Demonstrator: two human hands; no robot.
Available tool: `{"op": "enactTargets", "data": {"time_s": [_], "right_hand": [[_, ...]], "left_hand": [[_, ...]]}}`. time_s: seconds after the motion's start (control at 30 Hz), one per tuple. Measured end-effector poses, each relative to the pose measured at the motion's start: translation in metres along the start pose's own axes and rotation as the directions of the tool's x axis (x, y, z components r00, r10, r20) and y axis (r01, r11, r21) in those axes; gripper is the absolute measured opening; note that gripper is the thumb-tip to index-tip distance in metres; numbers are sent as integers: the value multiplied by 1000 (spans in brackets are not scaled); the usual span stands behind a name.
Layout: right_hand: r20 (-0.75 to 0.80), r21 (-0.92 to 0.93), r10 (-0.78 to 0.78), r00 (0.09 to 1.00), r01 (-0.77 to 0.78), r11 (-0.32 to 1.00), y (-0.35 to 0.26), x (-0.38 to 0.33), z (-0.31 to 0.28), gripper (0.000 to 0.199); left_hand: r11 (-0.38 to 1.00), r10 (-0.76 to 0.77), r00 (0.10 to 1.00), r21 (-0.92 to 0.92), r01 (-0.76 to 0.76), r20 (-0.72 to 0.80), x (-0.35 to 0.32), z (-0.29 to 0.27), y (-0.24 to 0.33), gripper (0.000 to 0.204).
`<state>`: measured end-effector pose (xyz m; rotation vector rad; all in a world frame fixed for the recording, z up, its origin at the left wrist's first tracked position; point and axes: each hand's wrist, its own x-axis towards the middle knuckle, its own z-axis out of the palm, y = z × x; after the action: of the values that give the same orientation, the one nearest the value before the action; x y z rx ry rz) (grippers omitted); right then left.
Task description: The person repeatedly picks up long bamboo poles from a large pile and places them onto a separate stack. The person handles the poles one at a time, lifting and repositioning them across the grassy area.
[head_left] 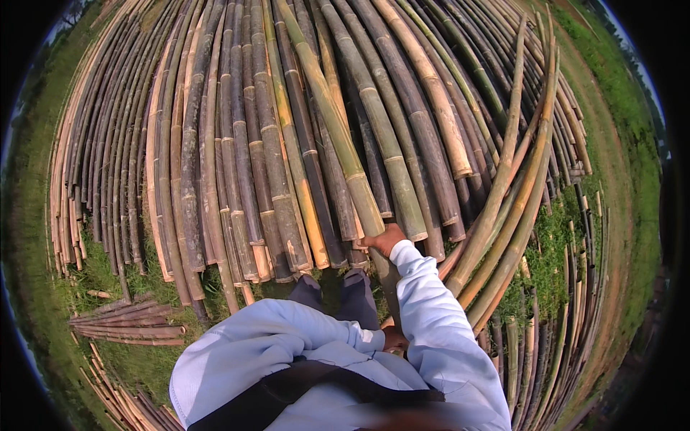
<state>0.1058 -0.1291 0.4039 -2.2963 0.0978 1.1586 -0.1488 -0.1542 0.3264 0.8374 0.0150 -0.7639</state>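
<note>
A long green bamboo pole (332, 128) lies across the pile and stretches back toward my body. My right hand (384, 239) is wrapped round it just past the ends of the neighbouring poles. Lower down, close to my body, my left hand (394, 338) grips the near end of the same pole; its fingers are partly hidden by the pole and my right sleeve. Right beside the held pole, a thick grey-green bamboo pole (388, 144) rests in the pile. To its left lies a yellowish bamboo pole (305, 201).
Curved bamboo poles (517, 194) stick out toward me on the right. My feet (356, 276) stand in grass at the pile's near edge. A short stack of cut poles (129, 323) lies at left, more poles (532, 352) lie behind on the right, and a dirt track (611, 158) runs along the right.
</note>
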Motion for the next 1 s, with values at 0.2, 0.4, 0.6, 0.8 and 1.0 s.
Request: {"op": "enactTargets", "data": {"time_s": [0.2, 0.4, 0.6, 0.8, 1.0], "right_hand": [[-27, 103, 44, 999, -41, 994, 117, -51, 26, 70], [-210, 317, 76, 975, -6, 948, 231, -223, 67, 59], [-215, 82, 407, 888, -399, 913, 315, -356, 121, 67], [-289, 121, 512, 809, -500, 858, 343, -403, 191, 64], [-289, 197, 523, 802, -485, 852, 334, -392, 222, 61]], "left_hand": [[799, -544, 831, 376, 469, 119, 20, -109, 26, 40], [979, -205, 735, -146, 145, -647, 61, -276, 201, 89], [946, -101, 756, -298, -129, -647, 92, -268, 254, 116], [929, -183, 697, -354, -108, -693, 76, -191, 183, 57], [960, -216, 562, -279, -27, -798, 44, -183, 172, 38]]}}
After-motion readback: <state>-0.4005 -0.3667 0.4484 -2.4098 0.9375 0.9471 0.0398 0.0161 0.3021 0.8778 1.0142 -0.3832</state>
